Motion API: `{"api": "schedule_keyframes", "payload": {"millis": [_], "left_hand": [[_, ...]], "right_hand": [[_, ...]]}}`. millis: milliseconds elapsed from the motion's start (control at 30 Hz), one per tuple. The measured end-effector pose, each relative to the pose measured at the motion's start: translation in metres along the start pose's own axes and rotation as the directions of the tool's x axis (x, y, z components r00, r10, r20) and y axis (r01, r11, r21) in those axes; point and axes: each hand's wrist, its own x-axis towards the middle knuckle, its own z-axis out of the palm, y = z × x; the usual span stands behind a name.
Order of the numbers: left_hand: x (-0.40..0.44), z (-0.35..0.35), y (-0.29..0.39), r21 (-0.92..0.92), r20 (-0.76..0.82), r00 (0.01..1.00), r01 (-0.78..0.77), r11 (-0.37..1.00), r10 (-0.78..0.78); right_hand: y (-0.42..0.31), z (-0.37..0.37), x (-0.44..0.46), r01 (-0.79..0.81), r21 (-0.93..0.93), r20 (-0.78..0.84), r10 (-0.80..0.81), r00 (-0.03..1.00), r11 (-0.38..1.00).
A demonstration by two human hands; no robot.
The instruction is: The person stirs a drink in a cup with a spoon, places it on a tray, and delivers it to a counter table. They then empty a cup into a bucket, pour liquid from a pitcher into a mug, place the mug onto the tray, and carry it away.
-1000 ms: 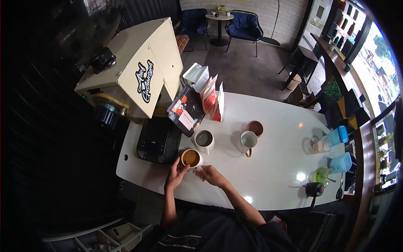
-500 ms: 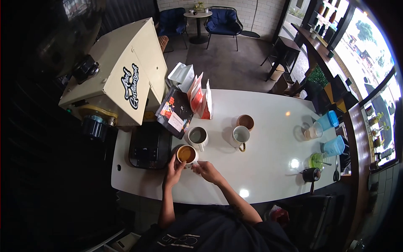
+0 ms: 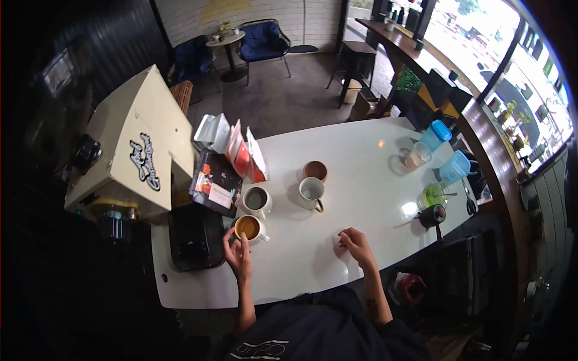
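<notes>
A white cup of brown coffee (image 3: 247,227) stands on the white counter with its handle pointing right. My left hand (image 3: 239,254) is at its near left side, fingers around the rim and side. Just behind it is another white mug (image 3: 256,200), grey inside. To the right, my right hand (image 3: 354,242) hovers over the counter, away from the cups, its fingers curled together and nothing visible in them. A pale mug with a gold-brown handle (image 3: 312,189) stands further back, beside a brown cup (image 3: 315,171).
Left are a cream grinder (image 3: 129,144), a black device (image 3: 195,237), a black box (image 3: 217,186) and red-white bags (image 3: 247,156). Toward the right end stand blue-lidded containers (image 3: 435,135), a green cup (image 3: 432,195), a portafilter (image 3: 431,216) and scissors (image 3: 470,204).
My right hand has let go of the coffee cup's handle and moved right. My left hand stays at the cup, its fingers looser. The camera view has turned to the right.
</notes>
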Motion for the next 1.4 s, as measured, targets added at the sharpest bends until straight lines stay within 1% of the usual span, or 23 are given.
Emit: {"api": "schedule_keyframes", "payload": {"millis": [67, 167, 200, 233, 300, 333, 400, 433, 500, 533, 567, 633, 767, 833, 967, 1033, 1100, 1133, 1200, 1233, 1300, 1333, 1400], "left_hand": [[-0.006, 0.021, 0.021, -0.106, 0.005, 1.000, 0.016, 0.994, -0.016], [-0.013, 0.059, 0.035, -0.152, 0.252, 0.964, -0.041, 0.988, 0.079], [-0.017, 0.076, 0.039, -0.184, 0.349, 0.937, 0.037, 0.982, 0.030], [-0.017, 0.088, 0.033, -0.161, 0.520, 0.854, 0.070, 0.984, 0.024], [-0.024, 0.122, 0.033, -0.120, 0.735, 0.676, 0.185, 0.975, -0.038], [-0.028, 0.138, 0.032, -0.127, 0.753, 0.657, 0.200, 0.972, -0.037], [-0.037, 0.168, 0.026, 0.018, 0.899, 0.416, 0.272, 0.962, -0.134], [-0.041, 0.180, 0.018, 0.016, 0.906, 0.404, 0.271, 0.963, -0.128], [-0.047, 0.206, -0.010, 0.021, 0.884, 0.437, 0.316, 0.949, -0.165], [-0.046, 0.216, -0.030, 0.026, 0.854, 0.492, 0.285, 0.958, -0.169], [-0.045, 0.225, -0.042, 0.031, 0.852, 0.494, 0.281, 0.959, -0.172], [-0.042, 0.239, -0.048, 0.003, 0.661, 0.728, 0.242, 0.970, -0.183], [-0.034, 0.251, -0.054, 0.009, 0.510, 0.834, 0.238, 0.971, -0.209], [-0.035, 0.255, -0.058, 0.027, 0.464, 0.862, 0.218, 0.976, -0.206], [-0.029, 0.270, -0.061, 0.002, 0.351, 0.902, 0.268, 0.963, -0.252], [-0.024, 0.279, -0.063, -0.030, 0.306, 0.918, 0.273, 0.961, -0.252], [-0.016, 0.287, -0.066, -0.077, 0.264, 0.889, 0.407, 0.910, -0.375], [-0.014, 0.292, -0.073, -0.120, 0.213, 0.898, 0.415, 0.902, -0.385], [-0.007, 0.294, -0.081, -0.135, 0.210, 0.894, 0.427, 0.894, -0.396], [-0.005, 0.297, -0.078, -0.144, 0.208, 0.886, 0.447, 0.883, -0.415], [-0.008, 0.307, -0.071, -0.143, 0.232, 0.875, 0.463, 0.875, -0.425], [-0.013, 0.311, -0.069, -0.119, 0.226, 0.862, 0.486, 0.866, -0.453], [-0.030, 0.319, -0.064, -0.083, 0.229, 0.837, 0.525, 0.847, -0.497]], "right_hand": [[0.008, -0.029, -0.018, 0.001, -0.005, -0.106, -0.001, 0.994, 1.000], [0.028, -0.060, -0.046, 0.005, 0.020, -0.216, 0.000, 0.976, 1.000], [0.033, -0.069, -0.056, 0.024, 0.036, -0.250, -0.014, 0.968, 0.999], [0.039, -0.076, -0.068, 0.022, 0.025, -0.278, -0.014, 0.960, 0.999], [0.039, -0.082, -0.093, -0.003, 0.097, -0.336, 0.035, 0.941, 0.995], [0.034, -0.084, -0.106, -0.041, 0.113, -0.345, 0.077, 0.935, 0.993], [0.039, -0.090, -0.125, -0.031, 0.084, -0.351, 0.059, 0.934, 0.996], [0.033, -0.092, -0.134, -0.018, 0.078, -0.352, 0.045, 0.935, 0.997], [0.030, -0.101, -0.145, -0.029, 0.068, -0.393, 0.053, 0.918, 0.997], [0.029, -0.106, -0.149, -0.048, 0.056, -0.420, 0.067, 0.905, 0.997], [0.026, -0.111, -0.151, -0.046, 0.062, -0.416, 0.068, 0.907, 0.997], [0.023, -0.122, -0.152, 0.006, 0.091, -0.483, 0.039, 0.875, 0.996], [0.033, -0.157, -0.140, 0.053, 0.123, -0.426, 0.005, 0.904, 0.991], [0.038, -0.179, -0.131, 0.032, 0.121, -0.359, 0.014, 0.933, 0.992], [0.034, -0.216, -0.108, 0.005, 0.140, -0.189, 0.021, 0.982, 0.990], [0.028, -0.234, -0.100, -0.018, 0.003, -0.090, 0.019, 0.996, 1.000], [0.038, -0.255, -0.090, 0.064, -0.037, 0.018, -0.063, 0.998, 0.997], [0.035, -0.263, -0.086, 0.076, -0.041, 0.021, -0.076, 0.997, 0.996], [0.032, -0.272, -0.087, 0.038, -0.085, 0.086, -0.031, 0.996, 0.996], [0.034, -0.276, -0.089, 0.039, -0.080, 0.073, -0.033, 0.997, 0.996], [0.037, -0.286, -0.091, 0.063, -0.050, 0.138, -0.055, 0.989, 0.997], [0.039, -0.290, -0.092, 0.066, -0.046, 0.119, -0.060, 0.991, 0.997], [0.045, -0.292, -0.097, 0.019, 0.021, 0.140, -0.022, 0.990, 1.000]]}}
